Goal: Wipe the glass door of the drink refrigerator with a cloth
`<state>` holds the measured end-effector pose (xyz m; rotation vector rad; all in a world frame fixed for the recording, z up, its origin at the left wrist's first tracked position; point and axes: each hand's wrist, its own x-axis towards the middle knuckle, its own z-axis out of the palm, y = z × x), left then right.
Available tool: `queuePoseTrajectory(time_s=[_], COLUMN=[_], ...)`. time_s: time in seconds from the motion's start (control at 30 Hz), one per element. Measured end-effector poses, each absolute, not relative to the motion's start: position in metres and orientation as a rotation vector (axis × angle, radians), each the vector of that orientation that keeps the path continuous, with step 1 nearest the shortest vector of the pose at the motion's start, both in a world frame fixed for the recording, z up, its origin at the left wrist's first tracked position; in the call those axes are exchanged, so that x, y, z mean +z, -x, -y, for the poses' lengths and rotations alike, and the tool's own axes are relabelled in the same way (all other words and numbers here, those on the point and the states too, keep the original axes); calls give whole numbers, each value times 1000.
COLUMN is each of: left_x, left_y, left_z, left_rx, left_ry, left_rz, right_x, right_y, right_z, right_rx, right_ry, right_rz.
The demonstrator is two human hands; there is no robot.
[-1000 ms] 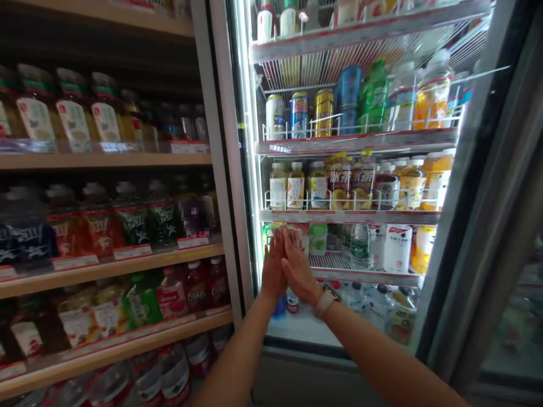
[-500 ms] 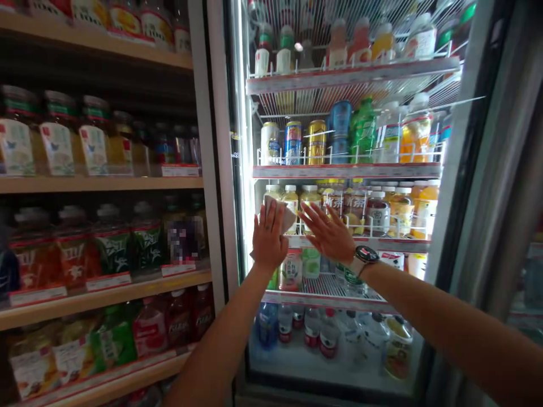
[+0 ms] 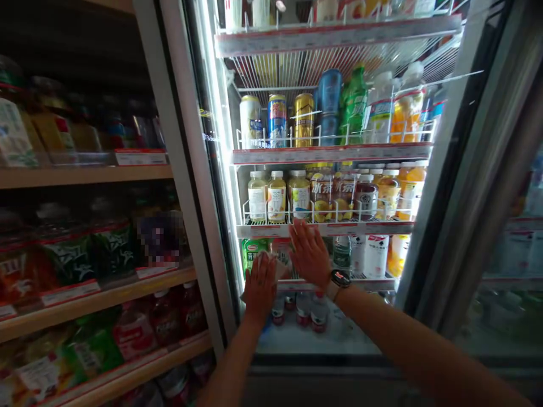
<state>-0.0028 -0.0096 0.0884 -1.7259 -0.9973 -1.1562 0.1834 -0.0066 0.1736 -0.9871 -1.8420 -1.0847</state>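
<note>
My left hand (image 3: 260, 285) presses a pale wiping cloth (image 3: 280, 268) against the glass door (image 3: 297, 342) of a lit drinks fridge, low on the left side. Its fingers lie nearly flat over the cloth, hiding much of it. Beside it, slightly higher, my right hand (image 3: 311, 253) rests flat at the glass with its fingers stretched out and holds nothing. A dark round watch (image 3: 340, 278) is on the right wrist. Behind the glass near my hands are a green drink pack (image 3: 253, 249) and a shelf edge (image 3: 352, 228).
Cans (image 3: 277, 121) and bottles (image 3: 276, 196) fill the fridge shelves behind the glass. To the left, wooden shelves (image 3: 85, 176) hold more bottles, past a grey upright frame (image 3: 186, 169). A metal door edge (image 3: 479, 198) runs along the right.
Both hands have slid down the glass, the left with the cloth, from the bottle shelf to the shelf below. The right hand has come closer to the left. The view has shifted.
</note>
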Motion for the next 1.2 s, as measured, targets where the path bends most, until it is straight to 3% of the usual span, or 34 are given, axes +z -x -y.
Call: queuePoseTrajectory(time_s=[0.3,0.4,0.57,0.67,0.73,0.9,1.0,1.07,1.2], left_x=[173,138,31,12,36,154,181,166,89], left_y=[-4,-11,-10,-6,-6,-16,-22,-23,-19], left_z=[-10,-11,4,11,10,-5,-11,-10,-2], left_rx=[-1338,-1391,-1342,-1286,-1290,-1439,-1499,-1488,-1419], left_ry=[1728,1721,1693,1705,1722,1665,1644,1630,1634], left_rz=[896,915,969,1009,1003,1080,1068,1059,1093], right_x=[135,134,129,128,129,125,107,90,62], right_y=[-175,-175,-173,-172,-172,-169,-163,-160,-157], right_z=[4,2,1,2,2,5,9,10,9], right_rx=[-1102,-1100,-1104,-1094,-1092,-1067,-1010,-992,-1012], right_ry=[1000,1005,1023,1007,1006,1051,1100,1101,1045], right_rz=[1757,1739,1717,1696,1689,1693,1684,1672,1650])
